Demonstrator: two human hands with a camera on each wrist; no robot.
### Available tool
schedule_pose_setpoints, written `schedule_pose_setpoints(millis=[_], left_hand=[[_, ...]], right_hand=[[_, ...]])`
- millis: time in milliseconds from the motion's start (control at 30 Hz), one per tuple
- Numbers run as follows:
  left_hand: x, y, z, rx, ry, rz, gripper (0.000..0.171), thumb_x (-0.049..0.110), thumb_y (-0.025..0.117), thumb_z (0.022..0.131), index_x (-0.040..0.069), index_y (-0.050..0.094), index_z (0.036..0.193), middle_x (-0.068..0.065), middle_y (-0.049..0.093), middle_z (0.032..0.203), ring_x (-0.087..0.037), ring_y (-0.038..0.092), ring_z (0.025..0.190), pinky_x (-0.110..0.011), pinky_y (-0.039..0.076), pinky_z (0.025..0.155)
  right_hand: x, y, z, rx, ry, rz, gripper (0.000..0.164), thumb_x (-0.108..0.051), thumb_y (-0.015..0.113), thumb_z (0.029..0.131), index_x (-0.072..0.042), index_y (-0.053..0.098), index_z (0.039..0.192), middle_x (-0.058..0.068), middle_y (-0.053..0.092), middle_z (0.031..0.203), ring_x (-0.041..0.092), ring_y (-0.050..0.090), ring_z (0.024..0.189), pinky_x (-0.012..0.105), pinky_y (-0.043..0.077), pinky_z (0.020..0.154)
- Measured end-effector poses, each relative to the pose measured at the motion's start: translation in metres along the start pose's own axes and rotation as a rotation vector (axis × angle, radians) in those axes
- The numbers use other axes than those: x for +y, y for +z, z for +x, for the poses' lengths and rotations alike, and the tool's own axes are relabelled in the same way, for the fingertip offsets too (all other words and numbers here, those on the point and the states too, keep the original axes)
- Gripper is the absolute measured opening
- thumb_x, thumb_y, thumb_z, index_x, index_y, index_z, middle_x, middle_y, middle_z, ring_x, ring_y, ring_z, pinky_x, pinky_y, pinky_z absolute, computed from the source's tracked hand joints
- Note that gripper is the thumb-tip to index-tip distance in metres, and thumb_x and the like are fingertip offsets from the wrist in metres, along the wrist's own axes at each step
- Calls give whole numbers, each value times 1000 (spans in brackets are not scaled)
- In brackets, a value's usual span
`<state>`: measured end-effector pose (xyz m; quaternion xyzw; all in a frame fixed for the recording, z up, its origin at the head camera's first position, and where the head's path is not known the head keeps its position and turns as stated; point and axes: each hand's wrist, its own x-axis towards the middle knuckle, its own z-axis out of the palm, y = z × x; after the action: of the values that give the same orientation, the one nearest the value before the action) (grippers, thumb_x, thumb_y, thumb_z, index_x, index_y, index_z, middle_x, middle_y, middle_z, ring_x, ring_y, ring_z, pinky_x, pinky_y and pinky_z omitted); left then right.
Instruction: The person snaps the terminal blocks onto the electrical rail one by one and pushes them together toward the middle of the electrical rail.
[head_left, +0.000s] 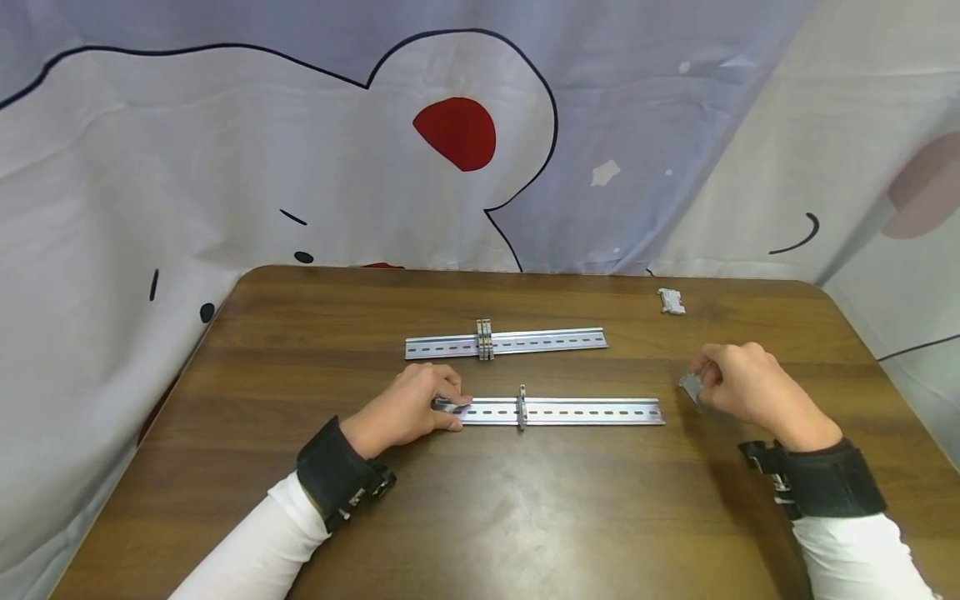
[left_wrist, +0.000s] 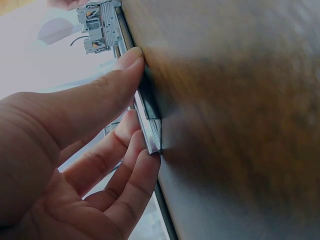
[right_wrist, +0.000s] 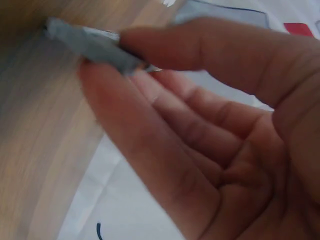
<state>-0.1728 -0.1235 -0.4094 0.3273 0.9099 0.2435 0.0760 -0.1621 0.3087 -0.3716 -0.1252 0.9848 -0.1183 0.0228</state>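
My left hand [head_left: 408, 404] grips the left end of the nearer slotted metal DIN rail [head_left: 592, 412], thumb on the front edge and fingers behind. The left wrist view shows the rail end [left_wrist: 152, 140] between thumb and fingers. One narrow terminal block [head_left: 522, 408] sits across this rail, left of its middle. Beyond the rail's right end, my right hand [head_left: 742, 383] pinches a grey terminal block [head_left: 691, 387] between thumb and fingers. In the right wrist view that block [right_wrist: 90, 45] is blurred and partly covered by the thumb.
Farther back on the wooden table [head_left: 525, 517] lies a second DIN rail [head_left: 551, 341], with several terminal blocks [head_left: 485, 340] side by side on it. Another loose terminal block [head_left: 671, 302] lies flat near the back right edge. A printed curtain [head_left: 300, 150] hangs behind the table.
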Motion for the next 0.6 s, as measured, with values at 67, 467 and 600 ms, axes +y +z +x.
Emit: schedule_pose_setpoints(millis=[67,467,600], left_hand=[[0,0,0,2,1,2,35,20,84,77,11,78,110,-4,70,102,-20,63,92,-33,50,77],[0,-1,0,-5,-13,-7,38,20,85,76,11,77,112,-4,71,103,-20,64,91,-31,50,73],[1,0,1,-4,-17,-14,39,19,85,75,10,77,112,-4,71,102,-20,64,90,-30,50,73]], right_hand=[[-3,-2,-1,-72,16,33,26,5,66,68,0,74,93,-2,61,58,8,49,52,24,37,49],[-38,2,-6,-135,1,105,17,1,78,69,-5,69,82,-2,58,61,8,51,53,26,43,57],[-46,8,-4,-63,20,102,16,0,76,69,-1,71,84,-1,59,60,10,51,54,28,45,58]])
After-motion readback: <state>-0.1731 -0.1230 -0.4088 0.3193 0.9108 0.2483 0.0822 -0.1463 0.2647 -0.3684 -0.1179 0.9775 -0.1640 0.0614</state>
